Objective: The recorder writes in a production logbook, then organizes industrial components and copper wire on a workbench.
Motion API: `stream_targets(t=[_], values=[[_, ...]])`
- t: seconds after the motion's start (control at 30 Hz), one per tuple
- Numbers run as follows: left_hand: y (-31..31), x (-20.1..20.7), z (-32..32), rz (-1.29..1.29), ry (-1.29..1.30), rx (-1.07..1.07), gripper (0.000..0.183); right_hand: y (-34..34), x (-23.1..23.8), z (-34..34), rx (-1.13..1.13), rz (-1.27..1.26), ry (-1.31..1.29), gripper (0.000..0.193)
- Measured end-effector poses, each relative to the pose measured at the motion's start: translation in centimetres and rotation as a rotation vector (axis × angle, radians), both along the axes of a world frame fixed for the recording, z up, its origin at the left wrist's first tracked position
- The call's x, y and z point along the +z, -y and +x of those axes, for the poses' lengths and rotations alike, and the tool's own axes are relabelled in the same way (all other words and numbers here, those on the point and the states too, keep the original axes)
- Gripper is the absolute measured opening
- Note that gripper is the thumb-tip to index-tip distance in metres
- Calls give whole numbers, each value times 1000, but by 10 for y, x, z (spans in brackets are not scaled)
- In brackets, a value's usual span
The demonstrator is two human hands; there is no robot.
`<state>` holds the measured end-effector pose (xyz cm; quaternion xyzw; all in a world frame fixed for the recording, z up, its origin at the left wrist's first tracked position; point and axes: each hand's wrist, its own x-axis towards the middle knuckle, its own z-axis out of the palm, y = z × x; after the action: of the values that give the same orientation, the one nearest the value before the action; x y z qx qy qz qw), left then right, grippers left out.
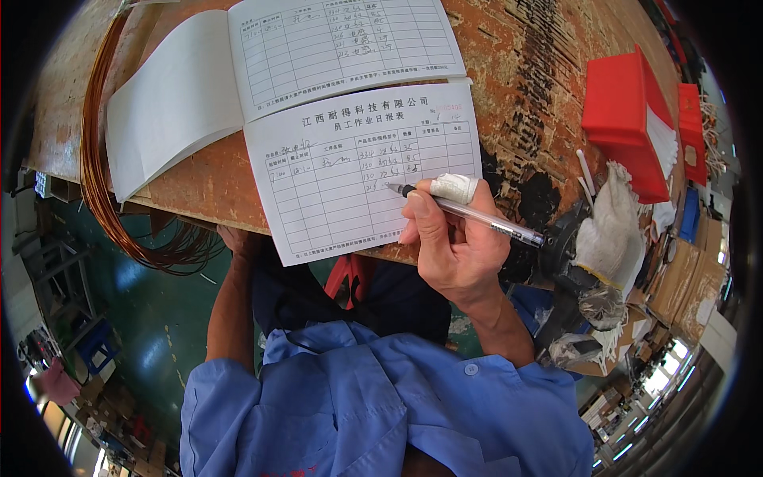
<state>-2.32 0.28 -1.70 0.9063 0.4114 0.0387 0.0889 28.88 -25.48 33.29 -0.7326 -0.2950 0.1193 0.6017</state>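
Note:
My right hand (457, 242) grips a clear-barrelled pen (491, 220) with a dark tip, and white tape is wrapped round one finger. The pen's tip meets a handwritten row on the lower printed form (334, 215), a ruled table with several filled lines. Above it lies another filled form (342, 56) of the same pad, beside a blank turned-over sheet (179, 95) that curls at the left. My left hand (237, 238) is at the table's front edge, below the form's left side; its fingers are mostly hidden there.
The worn wooden table (548, 48) carries a red bin (628, 119) at the right, near a whitish work glove (610, 230) on a dark object. A coil of copper-coloured wire (94, 135) hangs over the left edge. Cardboard boxes (687, 278) stand farther right.

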Motion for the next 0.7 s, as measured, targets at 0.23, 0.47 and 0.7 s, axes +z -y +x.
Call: stream_targets(t=[0.23,0.47,0.7], values=[[-10,-45,-26,177,-84,-63,67,-1,3,0,3,-3,-11,19],[-9,-47,-23,177,-100,-65,66,-1,4,2,34,-38,28,17],[-11,-44,-21,130,-141,-47,65,0,7,4,21,2,-49,17]])
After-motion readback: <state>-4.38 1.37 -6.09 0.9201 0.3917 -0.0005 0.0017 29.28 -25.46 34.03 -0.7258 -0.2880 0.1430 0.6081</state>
